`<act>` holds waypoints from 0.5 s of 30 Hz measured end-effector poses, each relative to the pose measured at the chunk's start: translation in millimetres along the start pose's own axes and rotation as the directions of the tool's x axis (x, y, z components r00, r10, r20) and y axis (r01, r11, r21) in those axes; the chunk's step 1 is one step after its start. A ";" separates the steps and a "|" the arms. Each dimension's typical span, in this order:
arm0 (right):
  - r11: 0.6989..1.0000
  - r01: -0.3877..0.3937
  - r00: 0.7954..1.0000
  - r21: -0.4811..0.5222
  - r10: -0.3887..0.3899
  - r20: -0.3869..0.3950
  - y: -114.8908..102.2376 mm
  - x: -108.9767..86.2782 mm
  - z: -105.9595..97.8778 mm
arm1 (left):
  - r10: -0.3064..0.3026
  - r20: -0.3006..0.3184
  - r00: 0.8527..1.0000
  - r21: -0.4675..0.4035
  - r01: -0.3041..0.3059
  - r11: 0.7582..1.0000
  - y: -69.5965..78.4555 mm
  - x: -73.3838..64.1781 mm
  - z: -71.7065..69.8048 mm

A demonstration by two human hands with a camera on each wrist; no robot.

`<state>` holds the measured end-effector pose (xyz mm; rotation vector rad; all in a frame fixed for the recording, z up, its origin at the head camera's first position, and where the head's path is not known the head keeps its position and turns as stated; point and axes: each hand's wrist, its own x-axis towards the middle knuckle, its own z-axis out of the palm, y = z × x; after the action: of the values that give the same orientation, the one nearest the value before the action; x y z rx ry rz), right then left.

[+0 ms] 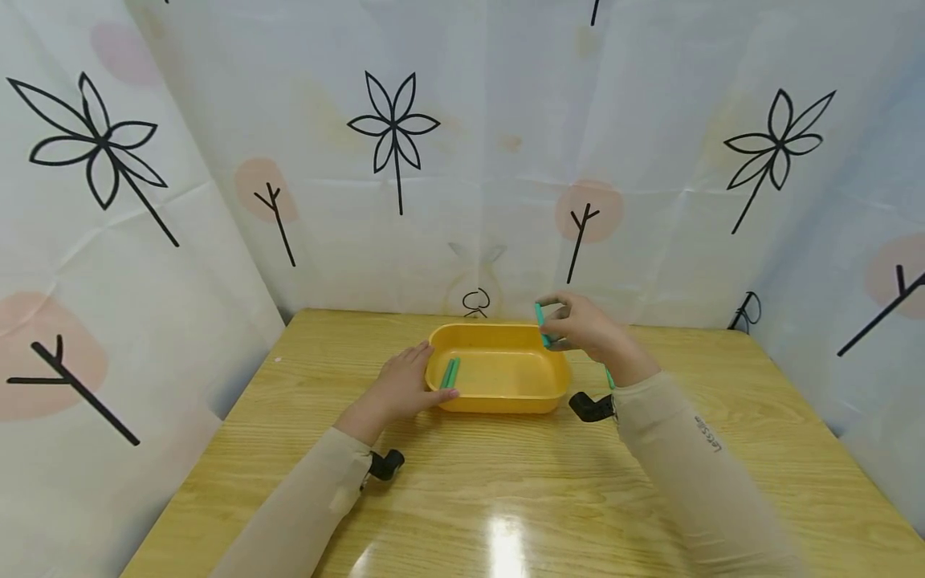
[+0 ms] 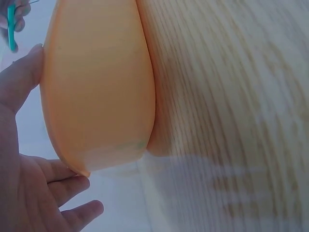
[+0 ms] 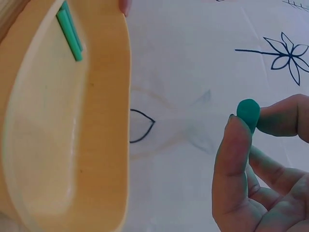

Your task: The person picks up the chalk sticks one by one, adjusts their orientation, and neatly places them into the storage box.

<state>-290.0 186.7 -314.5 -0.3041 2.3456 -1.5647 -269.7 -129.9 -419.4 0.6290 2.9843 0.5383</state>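
Note:
A yellow plastic tub stands on the table, and two green sticks lie side by side in its left end. My left hand holds the tub's left end, thumb at the near rim and fingers at the far corner, as the left wrist view also shows. Above the tub's far right corner, my right hand pinches another green stick between thumb and fingertips. Its round, flat end faces the right wrist camera. A further green piece shows partly behind my right wrist.
The wooden table reaches to white cloth walls printed with flowers and twigs. A thin black cord is at the table's far right corner. Black cameras are strapped to both wrists.

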 end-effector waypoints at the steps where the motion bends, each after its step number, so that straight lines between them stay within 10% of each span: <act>1: 1.000 -0.004 1.000 0.013 0.004 0.000 0.1 2.2 3.1 | 0.003 -0.003 1.000 0.000 -0.003 1.000 -0.4 0.0 0.3; 15: 0.985 -0.093 0.996 0.145 0.093 0.012 15.0 37.6 52.1 | 0.009 -0.018 1.000 0.002 -0.009 1.000 -1.1 -0.4 2.1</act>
<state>-306.2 135.0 -352.1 -0.1626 2.1937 -1.6763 -269.5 -130.3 -421.7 0.6412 3.0005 0.5439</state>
